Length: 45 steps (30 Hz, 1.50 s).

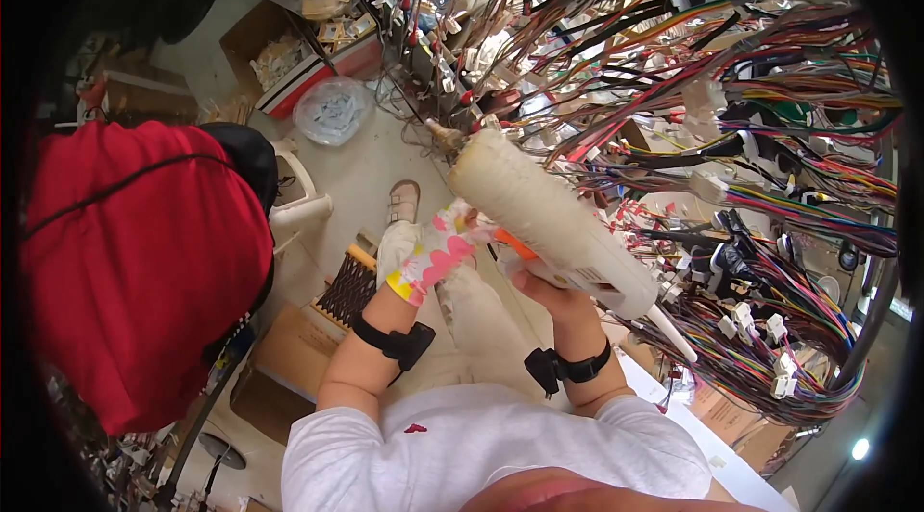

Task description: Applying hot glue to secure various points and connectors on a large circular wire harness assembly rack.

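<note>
A thick white tool with a long, rough-surfaced barrel, an orange part (516,244) and a pale tail piece lies slantwise in front of me; it looks like a heat gun (549,209). My right hand (547,291) is closed on it from below, near the orange part. My left hand (466,217) is beside the barrel's left side, its fingers mostly hidden there. A white sleeve cover with pink and yellow patches (433,260) runs over the left wrist. Hanging wire bundles (635,141) fill the space just beyond the tool.
More coloured wires with white connectors (770,329) hang at the right. To my left are a red cloth-covered seat (144,262), a white plastic chair (298,194) and a cardboard box (284,358). A clear bag (332,111) lies on the floor ahead, near an open carton (265,40).
</note>
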Tool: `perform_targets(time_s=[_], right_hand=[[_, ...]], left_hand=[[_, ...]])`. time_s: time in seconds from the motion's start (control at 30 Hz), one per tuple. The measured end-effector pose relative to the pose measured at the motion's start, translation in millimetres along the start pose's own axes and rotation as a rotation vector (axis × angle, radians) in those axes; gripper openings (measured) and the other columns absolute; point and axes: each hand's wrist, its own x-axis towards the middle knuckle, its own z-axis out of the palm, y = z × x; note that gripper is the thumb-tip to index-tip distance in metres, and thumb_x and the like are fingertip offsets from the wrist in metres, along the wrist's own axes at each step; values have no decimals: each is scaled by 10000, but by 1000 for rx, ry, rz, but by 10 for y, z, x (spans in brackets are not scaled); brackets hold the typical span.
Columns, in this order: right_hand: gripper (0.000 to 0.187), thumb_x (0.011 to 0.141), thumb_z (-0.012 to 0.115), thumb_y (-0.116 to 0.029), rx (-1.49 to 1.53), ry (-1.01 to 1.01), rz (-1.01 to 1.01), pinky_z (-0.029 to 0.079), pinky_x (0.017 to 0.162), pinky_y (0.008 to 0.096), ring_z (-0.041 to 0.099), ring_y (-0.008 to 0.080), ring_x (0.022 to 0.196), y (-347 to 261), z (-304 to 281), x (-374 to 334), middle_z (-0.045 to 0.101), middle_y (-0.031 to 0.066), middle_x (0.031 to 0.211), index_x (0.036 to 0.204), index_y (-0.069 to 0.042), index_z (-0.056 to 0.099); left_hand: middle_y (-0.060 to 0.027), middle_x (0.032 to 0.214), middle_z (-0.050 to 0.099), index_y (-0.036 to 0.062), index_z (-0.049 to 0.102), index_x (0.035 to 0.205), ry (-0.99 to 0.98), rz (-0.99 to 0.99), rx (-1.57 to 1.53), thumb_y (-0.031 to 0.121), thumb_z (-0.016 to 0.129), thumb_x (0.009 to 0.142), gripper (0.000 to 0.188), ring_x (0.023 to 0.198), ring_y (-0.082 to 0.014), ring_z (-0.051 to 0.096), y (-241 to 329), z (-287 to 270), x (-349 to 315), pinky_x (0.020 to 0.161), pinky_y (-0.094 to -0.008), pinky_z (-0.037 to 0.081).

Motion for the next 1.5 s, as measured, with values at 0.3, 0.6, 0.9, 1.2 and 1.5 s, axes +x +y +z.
perform_targets(time_s=[0.3, 0.6, 0.9, 1.2, 1.5], right_hand=[[591, 737, 706, -162, -190, -24, -127, 335, 1061, 385, 428, 310, 1288, 11, -103, -363, 450, 169, 1371, 1281, -41, 510], [421, 798, 703, -209, -485, 11, -53, 481, 811, 349, 611, 271, 935, 12, -407, -1050, 629, 143, 1052, 1174, -63, 581], [350, 821, 657, -210, -249, -10, -93, 461, 845, 366, 600, 297, 961, -90, -546, -1212, 627, 136, 1055, 1135, -73, 587], [425, 830, 650, -206, -293, 1, 16, 445, 877, 364, 580, 291, 1017, -341, -666, -1305, 605, 171, 1093, 1195, -31, 522], [377, 848, 651, -80, -102, 110, 139, 473, 895, 294, 589, 151, 1045, -80, -449, -1219, 641, 90, 1103, 1201, -33, 529]], left_hand=[[-141, 1231, 546, 70, 465, 1258, 34, -30, -1106, 291, 413, 988, 353, 1094, -245, 567, -121, 41, 118, 919, -375, 492], [-115, 1241, 546, 72, 459, 1302, 5, 49, -955, 317, 443, 963, 419, 1080, -238, 569, -756, -7, 374, 923, -375, 479], [-100, 1216, 573, 94, 467, 1304, 110, 146, -971, 226, 444, 916, 411, 1081, -235, 572, -141, 370, 147, 947, -397, 462], [-93, 1206, 604, 46, 530, 1247, 40, 183, -926, 173, 526, 913, 358, 1106, -241, 577, -201, 337, 89, 970, -380, 459], [-40, 1106, 638, 79, 553, 1214, 169, 53, -936, 231, 559, 917, 334, 918, -158, 624, -195, 288, 68, 692, -271, 510]])
